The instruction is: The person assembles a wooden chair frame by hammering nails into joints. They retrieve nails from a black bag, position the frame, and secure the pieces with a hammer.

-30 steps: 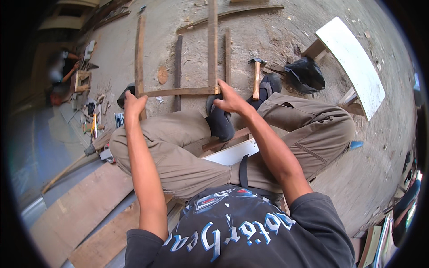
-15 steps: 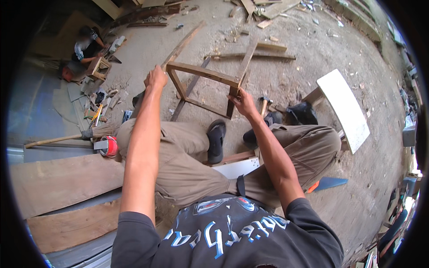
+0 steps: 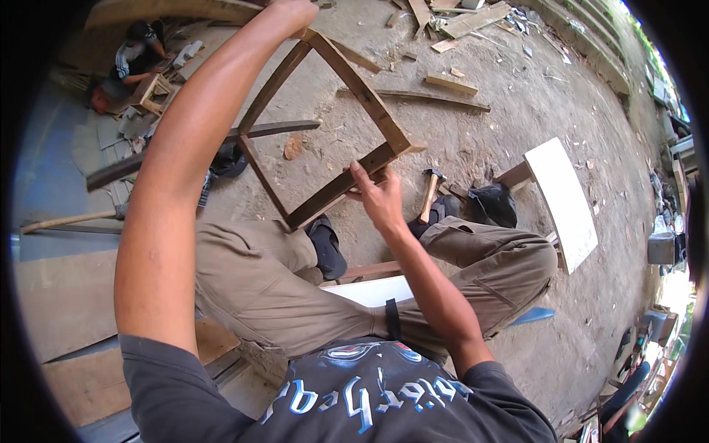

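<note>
A wooden frame (image 3: 363, 94) of joined bars, with legs sticking out, hangs tilted above the ground in front of me. My left hand (image 3: 292, 15) is raised at the top edge of the view, closed at the frame's upper corner; its fingers are partly hidden. Lower down, my right hand (image 3: 378, 198) grips the bottom bar, its thumb lying over the wood. A hammer (image 3: 429, 195) with a wooden handle leans by my foot, to the right of that hand.
A white-topped board piece (image 3: 563, 207) stands at right beside a black bag (image 3: 493, 205). Loose planks (image 3: 465, 22) and a long wood strip (image 3: 436, 100) lie ahead. Wide boards (image 3: 81, 295) are at left. A person (image 3: 136, 55) sits working at far left.
The frame has been lifted and turned, its left side rising. My left hand has swung up to the top edge; my right hand has dropped slightly and moved left.
</note>
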